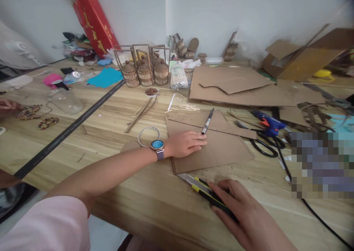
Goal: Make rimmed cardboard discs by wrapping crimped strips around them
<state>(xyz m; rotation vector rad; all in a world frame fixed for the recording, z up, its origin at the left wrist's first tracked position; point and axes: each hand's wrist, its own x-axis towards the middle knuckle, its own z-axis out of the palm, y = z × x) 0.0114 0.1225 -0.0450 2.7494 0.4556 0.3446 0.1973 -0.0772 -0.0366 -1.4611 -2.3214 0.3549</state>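
My left hand (186, 144) lies flat on a sheet of brown cardboard (221, 149), fingers stretched out to the right. Just beyond its fingertips a marker pen (208, 121) rests on the cardboard. A narrow cardboard strip (235, 129) crosses the sheet's far part. In my right hand (243, 214) is a yellow and black utility knife (207, 193), its blade out and pointing at the sheet's near left corner. A silver ring (148, 128) and a partly hidden round cardboard piece (131, 147) are beside my left wrist.
Black-handled scissors (265, 144) and a blue glue gun (268, 123) lie on the right, with a black cord trailing forward. Larger cardboard sheets (229, 77), small lidded baskets (145, 72) and a glass jar (66, 101) stand farther back. Another person's hand (9, 106) shows at far left.
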